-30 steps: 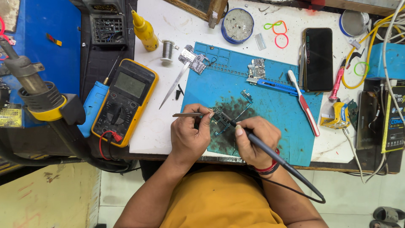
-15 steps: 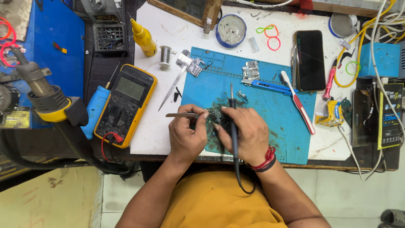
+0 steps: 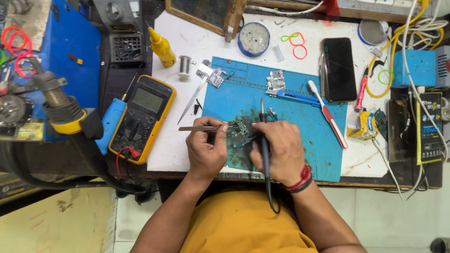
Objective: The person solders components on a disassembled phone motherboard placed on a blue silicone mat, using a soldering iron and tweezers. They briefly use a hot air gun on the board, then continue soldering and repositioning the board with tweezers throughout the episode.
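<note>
My left hand (image 3: 206,150) pinches a pair of metal tweezers (image 3: 199,128) whose tips reach right onto a small circuit board (image 3: 240,132). The board lies on a blue work mat (image 3: 300,117) near its front edge. My right hand (image 3: 279,152) is closed around a dark soldering iron (image 3: 263,122) that stands nearly upright in the picture, its tip pointing away from me just right of the board. Its cord (image 3: 272,197) runs back over my wrist toward my yellow shirt.
A yellow multimeter (image 3: 140,119) and blue tool lie left of the mat. A hot-air gun (image 3: 58,105) rests at far left. On the white table are a yellow bottle (image 3: 161,47), solder spool (image 3: 185,65), round tin (image 3: 254,38), black phone (image 3: 338,69), toothbrush (image 3: 328,115) and cables at right.
My right hand turned the soldering iron from slanting toward the lower right to pointing straight away from me, and moved closer to the board. The left hand kept the tweezers in place.
</note>
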Motion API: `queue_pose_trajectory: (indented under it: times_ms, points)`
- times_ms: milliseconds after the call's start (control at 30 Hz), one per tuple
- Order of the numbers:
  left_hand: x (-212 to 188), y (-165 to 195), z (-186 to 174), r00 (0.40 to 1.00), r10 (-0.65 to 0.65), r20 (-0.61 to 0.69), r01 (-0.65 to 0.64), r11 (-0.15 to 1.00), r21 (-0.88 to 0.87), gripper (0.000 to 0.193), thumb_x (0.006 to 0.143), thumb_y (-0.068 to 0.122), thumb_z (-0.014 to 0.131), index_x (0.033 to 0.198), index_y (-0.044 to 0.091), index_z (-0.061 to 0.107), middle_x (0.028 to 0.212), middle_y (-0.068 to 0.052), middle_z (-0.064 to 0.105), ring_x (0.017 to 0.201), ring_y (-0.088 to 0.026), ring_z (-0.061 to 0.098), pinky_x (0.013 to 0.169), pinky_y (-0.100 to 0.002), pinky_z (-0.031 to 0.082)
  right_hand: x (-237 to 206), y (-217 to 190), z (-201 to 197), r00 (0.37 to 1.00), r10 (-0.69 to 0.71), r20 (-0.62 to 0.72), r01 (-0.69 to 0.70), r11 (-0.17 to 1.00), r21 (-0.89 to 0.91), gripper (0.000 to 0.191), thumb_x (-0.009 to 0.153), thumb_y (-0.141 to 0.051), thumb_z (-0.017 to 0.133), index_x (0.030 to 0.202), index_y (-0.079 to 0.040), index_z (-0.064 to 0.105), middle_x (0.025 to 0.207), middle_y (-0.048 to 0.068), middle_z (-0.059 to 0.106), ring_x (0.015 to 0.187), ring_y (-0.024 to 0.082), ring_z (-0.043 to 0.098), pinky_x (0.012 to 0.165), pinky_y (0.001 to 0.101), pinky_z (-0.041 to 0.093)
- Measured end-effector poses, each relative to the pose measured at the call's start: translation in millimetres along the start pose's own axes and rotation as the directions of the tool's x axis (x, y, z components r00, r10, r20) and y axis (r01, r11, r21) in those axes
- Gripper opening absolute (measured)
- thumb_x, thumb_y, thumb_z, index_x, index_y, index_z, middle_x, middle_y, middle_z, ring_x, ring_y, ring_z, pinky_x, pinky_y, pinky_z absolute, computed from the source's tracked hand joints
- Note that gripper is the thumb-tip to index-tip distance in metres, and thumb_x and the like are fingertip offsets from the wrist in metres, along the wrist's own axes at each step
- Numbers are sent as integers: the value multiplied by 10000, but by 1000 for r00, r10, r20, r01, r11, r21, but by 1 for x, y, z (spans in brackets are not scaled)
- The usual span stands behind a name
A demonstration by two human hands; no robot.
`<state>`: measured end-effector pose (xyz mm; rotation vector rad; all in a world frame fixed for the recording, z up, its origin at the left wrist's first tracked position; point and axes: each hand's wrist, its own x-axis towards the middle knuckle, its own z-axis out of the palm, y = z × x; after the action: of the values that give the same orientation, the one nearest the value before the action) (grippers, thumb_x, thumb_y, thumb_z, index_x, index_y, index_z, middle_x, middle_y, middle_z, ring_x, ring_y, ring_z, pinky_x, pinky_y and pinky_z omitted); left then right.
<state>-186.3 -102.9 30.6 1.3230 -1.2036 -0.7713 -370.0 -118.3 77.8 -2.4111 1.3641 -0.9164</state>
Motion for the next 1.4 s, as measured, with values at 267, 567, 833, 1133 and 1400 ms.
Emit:
queue_pose_trajectory:
  times_ms: [267, 567, 833, 1133, 1400]
  points:
    - [-3, -1, 2, 1000, 17, 10, -17, 1000, 4, 141, 990, 58, 703, 1035, -3, 585, 859, -72, 716, 692, -82, 649, 617, -231, 526, -16, -9, 9, 998, 63, 22, -65, 995, 72, 271, 874, -156, 798, 1107, -90, 678, 907, 92, 698, 854, 285, 662, 758, 416, 509]
    - [-5, 1, 1, 998, 22, 60, -21, 1000, -14, 135, 977, 53, 709, 1036, -1, 600, 883, -77, 730, 715, -84, 669, 612, -223, 530, -9, -1, -3, 993, 115, -19, -116, 992, -50, 482, 781, -177, 784, 1217, -36, 632, 1055, 160, 693, 967, 365, 636, 834, 469, 465]
    - [-4, 1, 3, 998, 60, 11, -60, 998, 13, 139, 989, 43, 713, 1048, 1, 594, 906, -80, 730, 735, -91, 668, 651, -232, 540, -9, 4, 22, 991, 127, -38, -123, 988, 94, 452, 912, -194, 763, 1304, -28, 612, 1098, 137, 693, 950, 324, 655, 852, 436, 494]
    - [-1, 2, 3, 994, -67, 88, 61, 995, 75, 126, 969, 67, 717, 1016, 13, 613, 806, -61, 731, 650, -84, 647, 587, -233, 509, -31, 16, 14, 965, 140, -223, -85, 967, 241, 165, 967, -149, 730, 1038, -4, 701, 775, 114, 660, 648, 260, 624, 625, 335, 463]
    - [4, 6, 0, 989, -12, 144, -8, 991, 137, 100, 964, 76, 710, 993, 44, 620, 854, -80, 738, 748, -181, 755, 653, -298, 580, -22, 8, 16, 977, 142, -161, -80, 937, 339, 89, 932, -69, 662, 864, -27, 624, 754, 96, 660, 618, 232, 624, 594, 322, 462]
